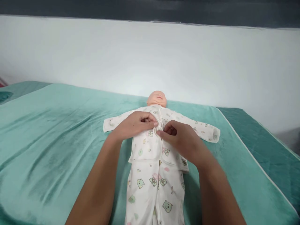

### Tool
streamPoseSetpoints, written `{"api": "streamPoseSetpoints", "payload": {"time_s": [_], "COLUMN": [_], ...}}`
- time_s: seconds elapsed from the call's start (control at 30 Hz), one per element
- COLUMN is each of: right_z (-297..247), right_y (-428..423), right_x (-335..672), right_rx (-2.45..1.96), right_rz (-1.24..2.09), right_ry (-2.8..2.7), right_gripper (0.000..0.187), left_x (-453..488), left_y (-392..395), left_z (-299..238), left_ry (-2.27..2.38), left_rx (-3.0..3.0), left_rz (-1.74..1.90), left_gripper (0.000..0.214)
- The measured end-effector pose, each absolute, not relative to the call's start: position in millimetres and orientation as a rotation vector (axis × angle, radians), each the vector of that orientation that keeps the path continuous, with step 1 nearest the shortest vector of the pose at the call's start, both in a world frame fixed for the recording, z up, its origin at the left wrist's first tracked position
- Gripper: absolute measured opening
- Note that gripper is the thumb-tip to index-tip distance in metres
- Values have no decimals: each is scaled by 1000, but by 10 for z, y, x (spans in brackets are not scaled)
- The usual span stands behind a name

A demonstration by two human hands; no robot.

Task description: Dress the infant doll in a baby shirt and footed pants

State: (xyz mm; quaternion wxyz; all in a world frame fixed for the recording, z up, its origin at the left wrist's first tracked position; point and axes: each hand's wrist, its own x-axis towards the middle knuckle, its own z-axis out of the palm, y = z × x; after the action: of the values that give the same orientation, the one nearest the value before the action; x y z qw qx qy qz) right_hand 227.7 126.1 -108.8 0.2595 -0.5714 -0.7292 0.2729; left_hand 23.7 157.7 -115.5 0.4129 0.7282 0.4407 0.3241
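Observation:
A baby doll (pixel 156 98) lies on its back, head away from me, its sleeves spread to both sides. It wears a white baby jacket (pixel 142 147) printed with small bears, over matching trousers (pixel 150 193). At the chest, my left hand (pixel 140 123) pinches the jacket's front edge between thumb and fingers. Close by on the right, my right hand (pixel 179 134) is closed on the same front opening, thumb and fingertips pressed to the cloth. Whatever fastener lies between the fingertips is too small to make out.
A light green blanket (pixel 58 131) with some creases covers the bed under the doll. Darker green quilted bedding (pixel 260 137) shows along the right. Behind the doll's head rises a white wall (pixel 150 56) with a dark band on top.

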Motion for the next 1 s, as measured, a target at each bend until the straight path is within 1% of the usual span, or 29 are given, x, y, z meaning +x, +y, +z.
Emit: {"api": "streamPoseSetpoints", "payload": {"time_s": [0.13, 0.23, 0.33, 0.5, 0.6, 0.8, 0.9, 1.0], "right_z": [-1061, -1066, -1085, -1126, -1151, -1233, -1263, -1291], "right_y": [1171, 1176, 1236, 1338, 1368, 1417, 1435, 1451], "right_x": [2223, 2232, 2291, 2386, 2399, 2404, 2411, 2416], "right_rx": [-1601, -1594, -1560, -1394, -1254, -1111, -1088, -1052], "right_rz": [565, 527, 678, 1161, 1350, 1480, 1470, 1476], "right_ry": [-2123, -2150, -2124, -1877, -1744, -1639, -1606, -1584], "right_gripper": [29, 29, 27, 23, 21, 10, 12, 14], "left_x": [212, 225, 253, 297, 314, 301, 281, 276], "left_y": [1583, 1592, 1590, 1577, 1574, 1566, 1554, 1548], "left_z": [-1153, -1159, -1158, -1155, -1157, -1143, -1134, -1137], "left_ry": [1072, 1069, 1085, 1083, 1069, 1021, 945, 839], "left_rx": [1894, 1936, 1967, 2004, 2010, 1969, 1891, 1810], "left_rz": [716, 678, 688, 699, 703, 708, 702, 721], "left_gripper": [24, 21, 21, 16, 13, 15, 17, 14]}}
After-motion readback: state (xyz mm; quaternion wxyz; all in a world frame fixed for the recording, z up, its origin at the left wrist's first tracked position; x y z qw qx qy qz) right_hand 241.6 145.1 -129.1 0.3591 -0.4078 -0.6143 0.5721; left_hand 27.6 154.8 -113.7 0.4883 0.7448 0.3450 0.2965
